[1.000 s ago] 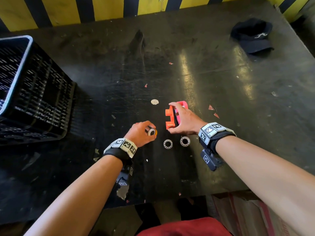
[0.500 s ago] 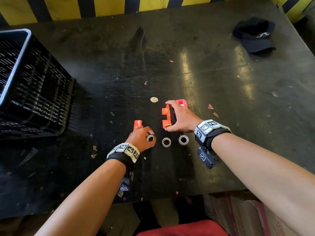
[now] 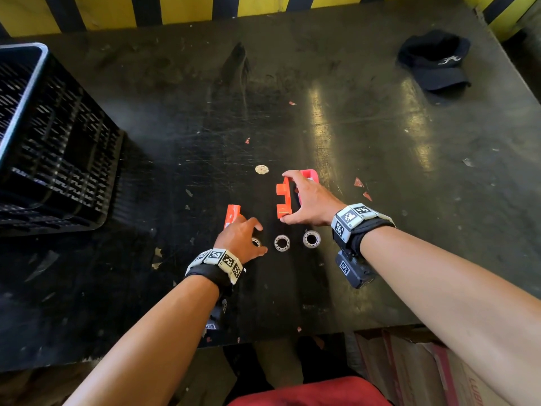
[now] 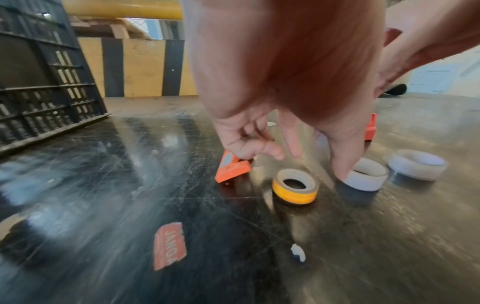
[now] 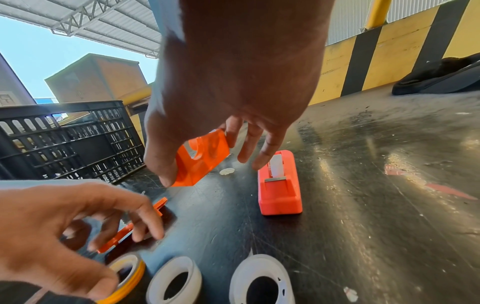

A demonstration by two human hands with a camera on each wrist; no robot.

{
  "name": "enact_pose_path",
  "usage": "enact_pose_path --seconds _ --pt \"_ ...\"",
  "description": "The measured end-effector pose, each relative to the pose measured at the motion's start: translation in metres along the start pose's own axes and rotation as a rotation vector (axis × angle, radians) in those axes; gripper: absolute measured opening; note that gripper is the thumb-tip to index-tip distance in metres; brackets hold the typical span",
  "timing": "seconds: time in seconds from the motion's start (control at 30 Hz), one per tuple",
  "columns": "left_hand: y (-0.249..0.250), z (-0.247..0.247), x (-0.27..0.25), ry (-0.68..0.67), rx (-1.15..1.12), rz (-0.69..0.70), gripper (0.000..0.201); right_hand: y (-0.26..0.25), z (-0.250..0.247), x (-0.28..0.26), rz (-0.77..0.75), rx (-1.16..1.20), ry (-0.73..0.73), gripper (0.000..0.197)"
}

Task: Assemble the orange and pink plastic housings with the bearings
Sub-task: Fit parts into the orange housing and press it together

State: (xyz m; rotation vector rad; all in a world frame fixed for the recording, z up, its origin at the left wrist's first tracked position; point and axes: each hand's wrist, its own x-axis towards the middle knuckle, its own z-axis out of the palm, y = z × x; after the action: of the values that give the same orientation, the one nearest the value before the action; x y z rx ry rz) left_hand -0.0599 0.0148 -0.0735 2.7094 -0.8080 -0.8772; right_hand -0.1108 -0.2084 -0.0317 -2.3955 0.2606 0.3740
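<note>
My right hand (image 3: 296,197) pinches an orange housing (image 3: 283,197) by its ends between thumb and forefinger, holding it on edge just above the table. A pink housing (image 5: 279,185) lies flat on the table right behind that hand. My left hand (image 3: 251,233) hovers with loosely curled fingers over a yellow-rimmed bearing ring (image 4: 295,186) and holds nothing. A flat orange piece (image 3: 232,214) lies on the table just beyond its fingers. Two white bearing rings (image 3: 282,242) (image 3: 311,238) lie in a row to the right, and the left thumb touches the nearer one (image 4: 366,176).
A black slatted crate (image 3: 52,148) stands at the left of the dark table (image 3: 380,142). A black cap (image 3: 436,63) lies at the far right corner. A yellow and black striped barrier (image 3: 181,7) runs along the back. Small paper scraps dot the surface.
My left hand has let go of the yellow-rimmed ring, which now lies on the table, and the flat orange piece has come into view beyond it. The right hand keeps its hold on the orange housing.
</note>
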Motion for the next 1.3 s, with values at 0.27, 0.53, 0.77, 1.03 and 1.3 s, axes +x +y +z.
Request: enact_pose_path --seconds 0.27,0.53,0.77,1.03,1.3 --pt "0.053 0.012 0.011 -0.083 0.157 0.130 0.061 0.008 0.004 -0.012 -0.009 0.024 0.029 0.107" --pt "0.037 -0.022 0.015 0.055 -0.494 0.070 0.034 0.023 0.008 -0.041 0.006 0.099 0.082 0.107" --pt "0.030 -0.063 0.012 0.036 -0.701 0.127 0.033 0.006 0.017 -0.049 -0.061 0.154 0.081 0.103" --pt "0.031 -0.075 -0.002 -0.053 -0.789 0.168 0.035 -0.004 0.008 -0.049 -0.074 0.217 0.106 0.104" --pt "0.039 -0.079 -0.009 -0.029 -0.782 0.171 0.038 -0.012 0.006 -0.050 -0.111 0.203 0.089 0.107"
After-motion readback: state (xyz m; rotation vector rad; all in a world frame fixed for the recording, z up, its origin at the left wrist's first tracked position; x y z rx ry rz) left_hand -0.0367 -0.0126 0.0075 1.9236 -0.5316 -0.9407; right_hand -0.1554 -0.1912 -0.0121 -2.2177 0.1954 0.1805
